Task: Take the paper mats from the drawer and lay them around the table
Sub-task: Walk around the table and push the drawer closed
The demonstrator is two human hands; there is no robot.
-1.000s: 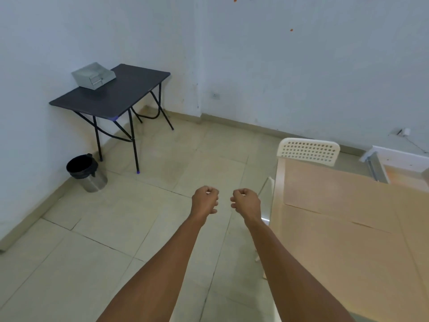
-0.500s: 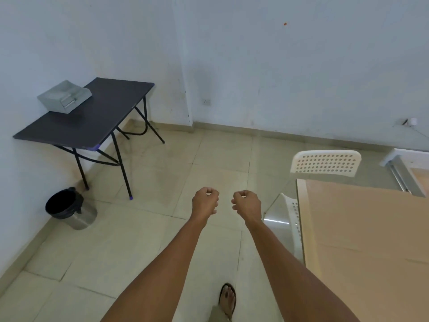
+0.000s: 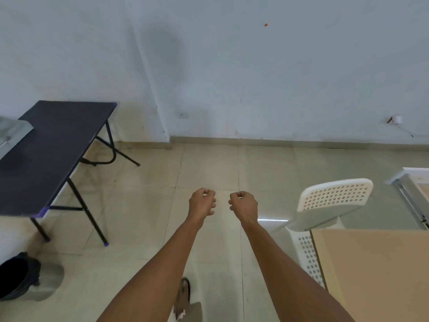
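Both arms stretch forward over the tiled floor. My left hand (image 3: 202,202) and my right hand (image 3: 243,204) are curled into loose fists, side by side and a little apart, with nothing in them. A grey metal drawer box (image 3: 12,133) sits on the dark folding table (image 3: 53,147) at the far left, partly cut off by the frame edge. The light wooden table (image 3: 376,275) fills the lower right corner. No paper mats are in view.
A white perforated chair (image 3: 334,196) stands at the wooden table's far end. A black-lined waste bin (image 3: 21,277) sits on the floor at lower left. A white-framed piece of furniture (image 3: 411,189) shows at the right edge. My sandalled foot (image 3: 184,296) is below.
The view has swung right and nearer the corner: the dark table and bin slid left and down, the wooden table moved to the lower right. Both fists stay as they were.
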